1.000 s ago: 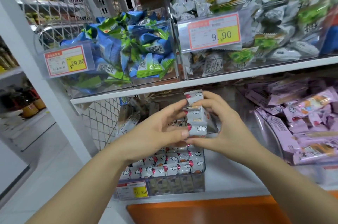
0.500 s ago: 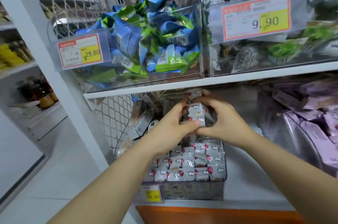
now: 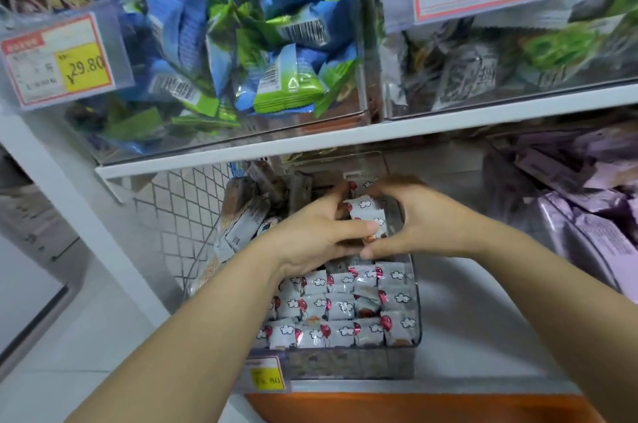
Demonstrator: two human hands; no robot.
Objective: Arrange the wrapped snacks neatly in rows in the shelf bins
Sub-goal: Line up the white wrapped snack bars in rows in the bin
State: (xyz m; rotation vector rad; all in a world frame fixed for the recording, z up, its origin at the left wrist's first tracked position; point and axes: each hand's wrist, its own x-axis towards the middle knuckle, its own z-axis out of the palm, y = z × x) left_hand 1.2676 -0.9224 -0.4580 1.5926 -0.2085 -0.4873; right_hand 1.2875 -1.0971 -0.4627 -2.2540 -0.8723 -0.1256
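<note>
Wrapped snacks (image 3: 366,215), a small stack with cloud print, are sitting between both hands over the back part of the clear bin (image 3: 416,312). The left hand (image 3: 310,236) and the right hand (image 3: 424,215) are both gripping the stack. I judge the placing step is going on; the next move is calling for a careful lowering behind the neat rows (image 3: 341,305) that are filling the front of the bin. Purple packets (image 3: 587,215) are lying loosely in the bin to the right.

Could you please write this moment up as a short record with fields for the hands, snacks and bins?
Hands: left hand and right hand together grip a stack of white cloud-printed wrapped snacks
Position: over the rear of the clear plastic bin on the white lower shelf
Bin front: rows of matching snacks, tidy
Above: blue-and-green foil packets, heaped loosely
</note>
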